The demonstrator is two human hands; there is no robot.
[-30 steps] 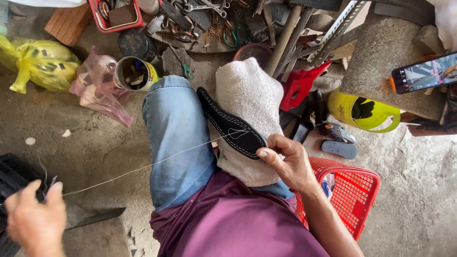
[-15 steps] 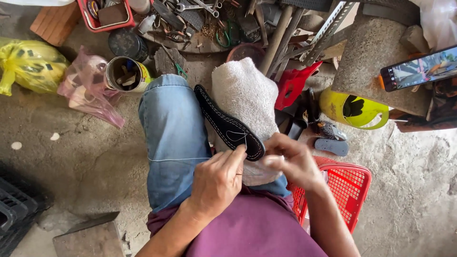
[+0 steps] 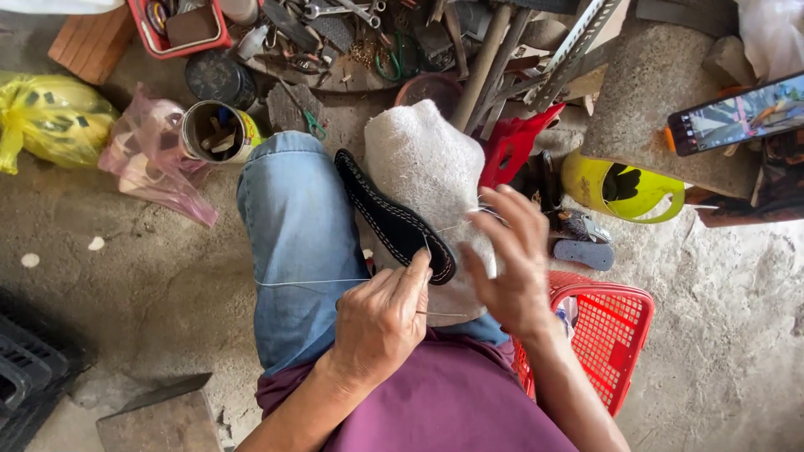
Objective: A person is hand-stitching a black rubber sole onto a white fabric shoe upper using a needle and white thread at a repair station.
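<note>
Black shoe sole [image 3: 394, 219] on cloth-covered knee [image 3: 427, 167], white stitching along visible edge, end near fingers apparently unfinished. Left hand [image 3: 381, 322] pinching thread [image 3: 310, 283] at sole's near end. Right hand [image 3: 511, 259] spread, fingers loose, beside sole. Red basket [image 3: 607, 335] near.

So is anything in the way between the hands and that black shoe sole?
Nothing visible. The left hand already touches the black sole at its near end, and the right hand hovers open just beside it over the white cloth.
</note>
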